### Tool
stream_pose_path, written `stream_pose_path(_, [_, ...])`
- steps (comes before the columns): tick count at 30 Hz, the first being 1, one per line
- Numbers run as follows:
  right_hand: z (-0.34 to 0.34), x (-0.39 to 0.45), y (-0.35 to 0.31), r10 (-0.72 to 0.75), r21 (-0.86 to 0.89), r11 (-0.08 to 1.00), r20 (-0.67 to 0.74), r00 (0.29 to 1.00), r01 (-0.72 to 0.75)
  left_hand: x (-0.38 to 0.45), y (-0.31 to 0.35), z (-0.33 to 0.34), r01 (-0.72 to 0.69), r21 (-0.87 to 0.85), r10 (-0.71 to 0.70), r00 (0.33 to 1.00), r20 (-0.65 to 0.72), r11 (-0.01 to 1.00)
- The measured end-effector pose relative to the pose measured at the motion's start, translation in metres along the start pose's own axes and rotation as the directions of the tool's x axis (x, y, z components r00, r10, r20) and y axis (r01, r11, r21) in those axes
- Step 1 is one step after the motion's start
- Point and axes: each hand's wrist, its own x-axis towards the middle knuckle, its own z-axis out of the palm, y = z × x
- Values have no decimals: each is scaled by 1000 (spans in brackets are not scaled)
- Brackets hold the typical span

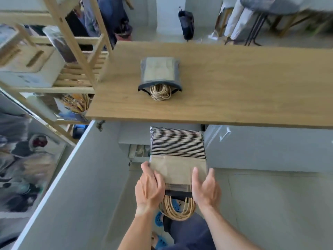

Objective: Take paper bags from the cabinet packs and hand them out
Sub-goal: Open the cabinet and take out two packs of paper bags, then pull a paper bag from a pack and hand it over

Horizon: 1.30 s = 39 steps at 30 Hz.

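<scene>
A pack of paper bags (pixel 177 156) projects from the cabinet opening beneath the wooden countertop (pixel 234 83), its handle loops hanging off the near end, with the left hand (pixel 149 188) against its left side and the right hand (pixel 206 188) against its right side. A second pack (pixel 160 73) lies flat on the countertop, directly behind and above the first, its handles toward the near edge. An open cabinet door (pixel 72 177) stands to the left of the hands, a wooden shelf rack (pixel 68 51) stands left of the countertop, and a table (pixel 266 8) stands on the floor beyond the countertop at the far right.
</scene>
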Motion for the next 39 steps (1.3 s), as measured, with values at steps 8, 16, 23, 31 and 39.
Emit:
stream_pose_path(8, [-45,45,-28,-25,159,986,-206,978,58,38,63,-4,-149,-50,145,987,-63,988])
stream_pose_path(16, [-68,176,-48,-34,103,993,-260,965,63,137,151,29,-274,-112,281,959,48,955])
stream_pose_path(23, [-66,304,-71,-38,65,997,-198,979,52,235,218,84,-187,11,183,969,164,982])
stream_pose_path(31, [-39,409,-93,-47,37,998,-91,995,50,321,251,130,-209,339,130,961,242,917])
stream_pose_path(39, [-29,442,-104,-98,-219,973,-124,987,69,355,268,149,-204,493,92,966,243,846])
